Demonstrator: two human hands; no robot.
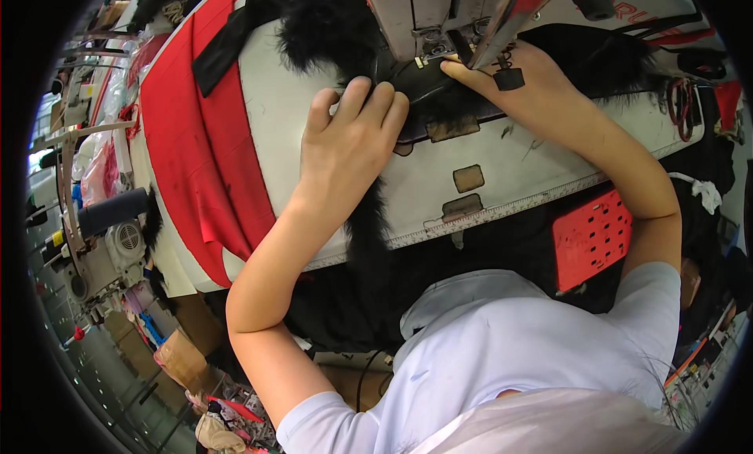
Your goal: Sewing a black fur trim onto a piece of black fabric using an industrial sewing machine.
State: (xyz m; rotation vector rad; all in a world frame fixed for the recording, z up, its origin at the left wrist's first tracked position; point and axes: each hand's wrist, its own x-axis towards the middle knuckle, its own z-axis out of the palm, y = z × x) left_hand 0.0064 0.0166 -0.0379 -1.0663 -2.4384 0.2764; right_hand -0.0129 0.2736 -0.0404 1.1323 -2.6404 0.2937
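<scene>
A black fabric piece with fur [325,30] lies under the head of a sewing machine [439,15]. My left hand [353,132] is closed on its near left edge, fingers bent and the tips partly hidden. Right of the needle area, my right hand [533,85] lies on the black material with its thumb stretched toward the needle. Its other fingers are mostly hidden behind the machine's parts. Smooth black material [427,81] shows between the hands. A strip of black fur [366,227] hangs below my left wrist over the table edge.
Red cloth [204,148] drapes over the left of the white table [282,140]. A measuring tape [502,207] runs along its front edge. Below it on the right is a red perforated panel [592,238]. A grey motor unit [125,242] stands at left; red-handled scissors [681,109] are at right.
</scene>
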